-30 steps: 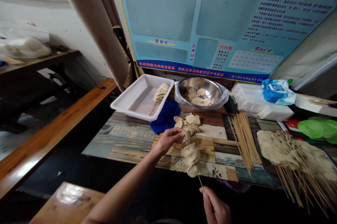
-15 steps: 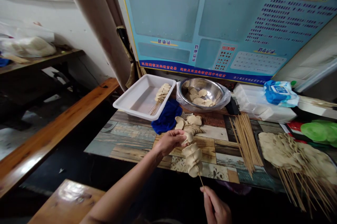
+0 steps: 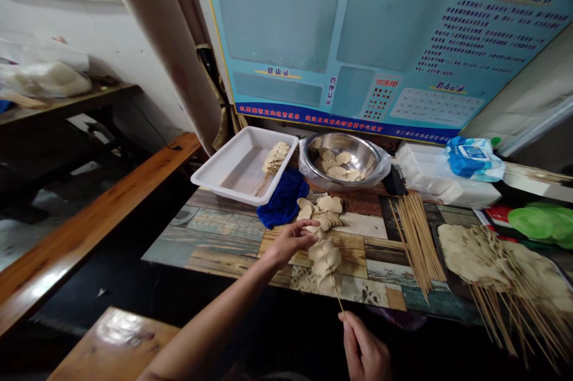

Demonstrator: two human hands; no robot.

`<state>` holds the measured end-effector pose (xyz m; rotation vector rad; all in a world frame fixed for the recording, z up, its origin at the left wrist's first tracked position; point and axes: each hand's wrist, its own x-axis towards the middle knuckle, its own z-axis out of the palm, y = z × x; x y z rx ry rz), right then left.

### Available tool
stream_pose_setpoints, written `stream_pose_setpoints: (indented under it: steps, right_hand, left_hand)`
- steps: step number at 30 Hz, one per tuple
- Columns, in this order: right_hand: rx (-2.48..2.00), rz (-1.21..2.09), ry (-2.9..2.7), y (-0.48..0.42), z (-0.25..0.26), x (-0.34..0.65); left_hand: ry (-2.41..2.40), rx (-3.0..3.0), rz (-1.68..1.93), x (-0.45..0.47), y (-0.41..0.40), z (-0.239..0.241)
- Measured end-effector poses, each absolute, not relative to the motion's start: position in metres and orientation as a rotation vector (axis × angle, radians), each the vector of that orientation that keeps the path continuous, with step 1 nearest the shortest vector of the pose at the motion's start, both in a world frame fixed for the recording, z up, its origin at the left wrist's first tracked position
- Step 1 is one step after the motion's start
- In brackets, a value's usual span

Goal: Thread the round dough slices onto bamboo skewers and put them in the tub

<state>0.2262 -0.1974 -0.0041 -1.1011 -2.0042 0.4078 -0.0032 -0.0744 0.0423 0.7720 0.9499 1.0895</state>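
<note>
the right grip [image 3: 367, 346] pinches the bare end of a stick [image 3: 339, 299], seemingly to steady the slices [image 3: 325, 258] threaded along it over the near edge of the counter [image 3: 219, 239], as the left grip [image 3: 292, 243] meets the far end, its hold unclear.

The right hand [image 3: 366, 344] is pinching a bamboo skewer [image 3: 339, 298] of pale slices [image 3: 325, 260]; the left hand [image 3: 292, 245] is touching its far end.
</note>
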Motion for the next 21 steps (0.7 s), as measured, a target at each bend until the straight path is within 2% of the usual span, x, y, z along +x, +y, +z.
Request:
stream_pose_setpoints:
  steps: [6, 21]
  right_hand:
    - [-1.147, 0.480, -1.891, -0.201, -0.006, 0.220]
    - [-1.217, 0.518, -1.908, -0.194, 0.003, 0.202]
  left_hand:
    - [0.748, 0.455, 0.988, 0.003, -0.083, 0.040]
    - [0.619, 0.324, 0.943, 0.010, -0.107, 0.025]
